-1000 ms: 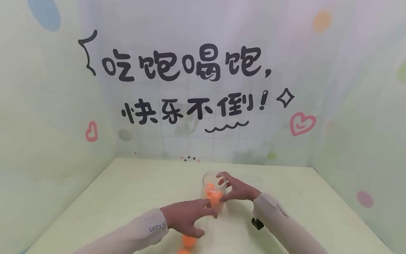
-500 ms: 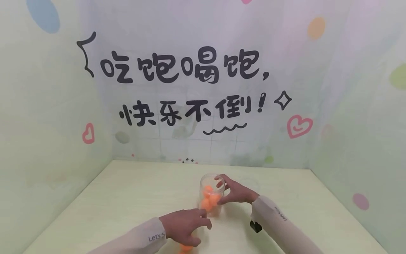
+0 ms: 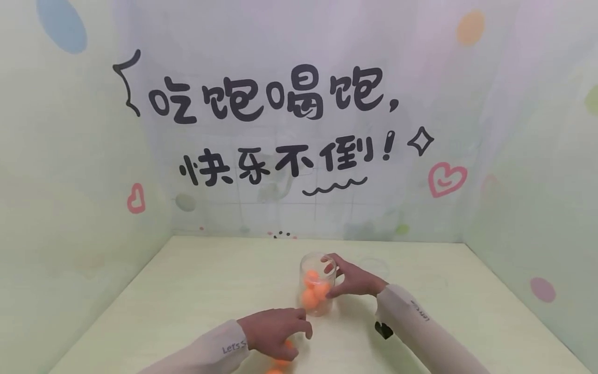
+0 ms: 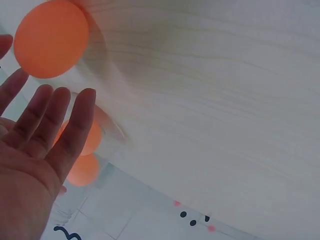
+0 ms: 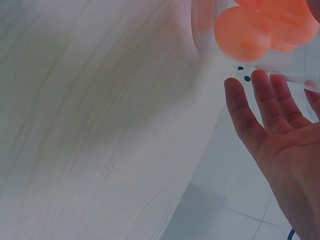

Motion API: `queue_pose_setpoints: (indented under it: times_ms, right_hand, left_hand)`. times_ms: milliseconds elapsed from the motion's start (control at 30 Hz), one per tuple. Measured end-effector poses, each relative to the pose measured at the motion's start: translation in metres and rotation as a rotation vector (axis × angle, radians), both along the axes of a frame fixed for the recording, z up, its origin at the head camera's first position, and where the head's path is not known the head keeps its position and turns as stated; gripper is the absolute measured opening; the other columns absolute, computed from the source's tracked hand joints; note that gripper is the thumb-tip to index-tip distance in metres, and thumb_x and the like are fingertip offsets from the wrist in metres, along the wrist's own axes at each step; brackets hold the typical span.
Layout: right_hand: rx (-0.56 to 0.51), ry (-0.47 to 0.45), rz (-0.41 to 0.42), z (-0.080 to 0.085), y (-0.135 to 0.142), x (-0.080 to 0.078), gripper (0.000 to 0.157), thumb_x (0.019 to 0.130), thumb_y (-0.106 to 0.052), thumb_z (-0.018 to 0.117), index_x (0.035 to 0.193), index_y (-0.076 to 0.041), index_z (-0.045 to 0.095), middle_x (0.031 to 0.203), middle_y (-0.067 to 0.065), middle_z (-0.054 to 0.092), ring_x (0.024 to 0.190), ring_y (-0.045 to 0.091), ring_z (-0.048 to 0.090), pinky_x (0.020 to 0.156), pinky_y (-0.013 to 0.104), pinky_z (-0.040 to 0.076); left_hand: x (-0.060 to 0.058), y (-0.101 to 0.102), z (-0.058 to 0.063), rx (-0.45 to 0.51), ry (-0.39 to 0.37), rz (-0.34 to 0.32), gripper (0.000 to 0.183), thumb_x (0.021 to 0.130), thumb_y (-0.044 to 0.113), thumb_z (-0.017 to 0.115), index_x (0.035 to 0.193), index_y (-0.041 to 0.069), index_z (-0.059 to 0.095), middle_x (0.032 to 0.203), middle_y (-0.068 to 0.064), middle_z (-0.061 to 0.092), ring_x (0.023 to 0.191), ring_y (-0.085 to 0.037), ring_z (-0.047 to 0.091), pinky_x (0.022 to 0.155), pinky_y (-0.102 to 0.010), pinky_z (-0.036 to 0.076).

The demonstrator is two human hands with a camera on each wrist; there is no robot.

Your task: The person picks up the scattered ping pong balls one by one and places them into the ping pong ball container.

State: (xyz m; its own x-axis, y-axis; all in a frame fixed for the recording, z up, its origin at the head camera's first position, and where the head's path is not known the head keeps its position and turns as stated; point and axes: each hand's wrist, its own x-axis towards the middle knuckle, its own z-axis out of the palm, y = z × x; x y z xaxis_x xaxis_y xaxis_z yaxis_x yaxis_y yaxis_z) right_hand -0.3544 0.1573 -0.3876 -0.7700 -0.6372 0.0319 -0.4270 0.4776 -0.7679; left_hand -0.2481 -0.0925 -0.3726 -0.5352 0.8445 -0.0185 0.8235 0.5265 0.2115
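Note:
A clear plastic jar [image 3: 318, 311] stands upright on the pale table, with several orange balls [image 3: 310, 299] inside. My right hand [image 3: 354, 279] holds the jar from its right side, fingers behind it and thumb in front. In the right wrist view, the fingers [image 5: 264, 100] lie along the jar wall beside the balls. My left hand [image 3: 273, 330] hovers to the front left of the jar, fingers spread and holding nothing. Under it lie loose orange balls [image 3: 286, 358], partly hidden by the hand. In the left wrist view, one orange ball [image 4: 51, 39] is just beyond the fingertips.
A thin clear round lid [image 3: 374, 267] lies flat on the table to the right of the jar. Behind the table [image 3: 224, 275] rises a printed backdrop [image 3: 289, 208] with dark lettering, and similar walls close off both sides.
My left hand has drawn away from the jar, down and to the left, over the loose balls. The right hand keeps its hold, and the jar stays in place.

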Motion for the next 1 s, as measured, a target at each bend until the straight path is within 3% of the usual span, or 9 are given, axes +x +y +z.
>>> queue_pose_setpoints:
  times_ms: [300,533,833,1000]
  right_hand:
    - [0.011,0.031,0.007,-0.0006,-0.0010,0.0011,0.079,0.075,-0.024,0.078,0.140,-0.013,0.033,0.124,0.012,0.051,0.108,0.026,0.055,0.080,0.034,0.050]
    - [0.013,0.026,0.001,0.0021,-0.0017,0.0028,0.079,0.075,-0.024,0.078,0.140,-0.013,0.033,0.124,0.012,0.051,0.108,0.026,0.055,0.080,0.034,0.049]
    - [0.021,0.027,0.001,0.0021,-0.0027,0.0041,0.078,0.076,-0.024,0.078,0.139,-0.013,0.034,0.123,0.013,0.051,0.108,0.026,0.055,0.080,0.035,0.049]
    - [0.013,0.028,0.005,0.0013,-0.0013,0.0023,0.079,0.075,-0.023,0.078,0.140,-0.014,0.033,0.124,0.013,0.051,0.107,0.026,0.055,0.079,0.034,0.049]
  left_hand:
    - [0.0005,-0.0006,-0.0030,-0.010,-0.056,0.019,0.027,0.077,0.018,0.066,0.104,0.022,0.062,0.088,0.008,0.049,0.067,0.001,0.038,0.058,-0.014,0.035]
    - [0.0012,-0.0018,-0.0045,-0.022,-0.018,0.007,0.024,0.077,0.017,0.066,0.100,0.021,0.063,0.088,0.009,0.049,0.066,0.001,0.038,0.058,-0.013,0.034]
    - [-0.0005,-0.0032,-0.0075,-0.022,-0.023,-0.023,0.005,0.078,0.015,0.067,0.081,0.019,0.066,0.077,0.011,0.047,0.063,0.003,0.038,0.058,-0.011,0.034]
    - [-0.0018,-0.0050,-0.0075,-0.001,-0.026,-0.054,0.008,0.078,0.012,0.066,0.073,0.018,0.065,0.072,0.011,0.046,0.060,0.004,0.036,0.056,-0.010,0.033]
